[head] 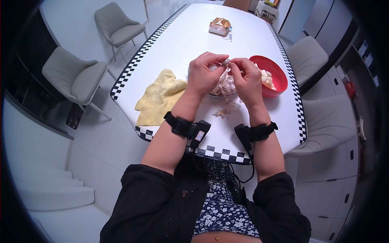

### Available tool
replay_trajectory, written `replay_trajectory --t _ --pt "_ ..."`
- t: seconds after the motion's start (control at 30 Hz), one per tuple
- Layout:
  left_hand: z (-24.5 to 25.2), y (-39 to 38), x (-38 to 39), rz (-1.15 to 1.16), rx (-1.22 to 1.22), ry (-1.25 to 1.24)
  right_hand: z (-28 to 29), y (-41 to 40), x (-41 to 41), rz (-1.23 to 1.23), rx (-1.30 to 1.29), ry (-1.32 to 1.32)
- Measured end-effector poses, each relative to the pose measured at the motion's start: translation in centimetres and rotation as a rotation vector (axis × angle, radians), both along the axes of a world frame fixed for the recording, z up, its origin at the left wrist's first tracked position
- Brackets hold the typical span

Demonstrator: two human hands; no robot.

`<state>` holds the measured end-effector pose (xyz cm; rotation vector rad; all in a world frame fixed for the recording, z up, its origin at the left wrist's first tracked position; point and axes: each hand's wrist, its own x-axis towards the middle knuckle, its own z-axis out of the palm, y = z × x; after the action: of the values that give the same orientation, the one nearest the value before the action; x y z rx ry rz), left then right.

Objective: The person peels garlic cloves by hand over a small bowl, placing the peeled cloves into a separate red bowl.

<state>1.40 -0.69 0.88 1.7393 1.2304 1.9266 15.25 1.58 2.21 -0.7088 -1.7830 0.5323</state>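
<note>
My left hand (205, 73) and my right hand (247, 77) meet over a bowl, their fingertips pinching a small garlic clove (226, 62) from both sides. Below them the bowl holds papery garlic skins (225, 83); my hands and wrists hide much of it. Another whitish garlic piece (212, 67) shows beside my left fingers, and I cannot tell whether it is held. Just right of my right hand, a red bowl (281, 79) contains several peeled garlic cloves (266, 77). Loose bits of skin (222, 113) lie on the table between my forearms.
A crumpled yellow cloth (161, 97) lies left of my left forearm on the white table (194, 36) with a checkered border. Farther back sits an opened package (220, 26). Grey chairs (121, 30) stand along both sides. Black straps with devices and a cable are on my forearms.
</note>
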Motion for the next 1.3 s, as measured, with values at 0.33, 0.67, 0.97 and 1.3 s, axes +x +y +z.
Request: replay_trajectory --t 0.33,0.67,0.97,1.3 --pt "-0.2 0.0 0.0 -0.057 -0.036 0.064 -0.2 -0.1 0.1 -0.069 0.015 -0.057" --pt "0.2 -0.3 -0.6 -0.448 -0.272 -0.555 -0.7 0.7 0.1 -0.086 -0.143 0.062" --pt "-0.1 0.0 0.1 -0.165 -0.143 -0.118 0.0 -0.2 0.1 -0.013 -0.106 0.026" --pt "-0.2 0.1 0.8 0.058 0.115 0.070 -0.2 -0.3 -0.4 -0.143 0.058 -0.031"
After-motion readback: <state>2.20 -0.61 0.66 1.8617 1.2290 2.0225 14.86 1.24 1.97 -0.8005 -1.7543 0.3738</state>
